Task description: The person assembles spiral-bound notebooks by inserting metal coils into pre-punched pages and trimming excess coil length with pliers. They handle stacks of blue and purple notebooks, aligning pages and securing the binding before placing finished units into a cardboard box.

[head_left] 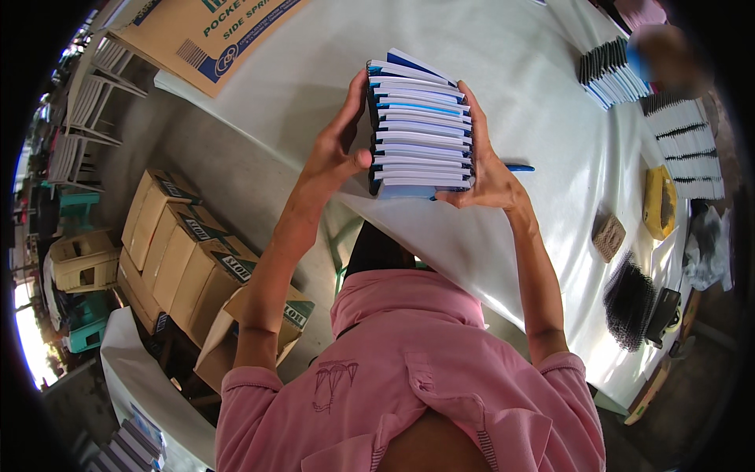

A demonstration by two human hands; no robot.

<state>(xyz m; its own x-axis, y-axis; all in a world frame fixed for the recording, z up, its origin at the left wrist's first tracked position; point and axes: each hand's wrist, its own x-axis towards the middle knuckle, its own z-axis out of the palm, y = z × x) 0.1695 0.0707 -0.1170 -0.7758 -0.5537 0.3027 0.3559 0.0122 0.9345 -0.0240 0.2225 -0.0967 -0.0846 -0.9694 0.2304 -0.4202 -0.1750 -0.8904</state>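
Between my two hands stands a stack of small notebooks point(421, 130) with white page edges, blue covers and dark binding along the sides. My left hand point(342, 145) presses the stack's left side, its fingers along the dark edge and its thumb near the lower corner. On the other side my right hand point(489, 169) grips the right edge, with the thumb under the near end. One notebook at the far end point(413, 64) tilts out of line with the others. Just right of my right hand a blue pen point(520, 167) lies on the white-covered table point(550, 102).
Notebook stacks point(613, 75) stand at the far right beside another person point(641, 12). Along the right lie a yellow box point(659, 203), a brown block point(608, 237) and black wire-like coils point(627, 303). A large carton point(212, 39) is far left; several cardboard boxes point(185, 252) stand lower left.
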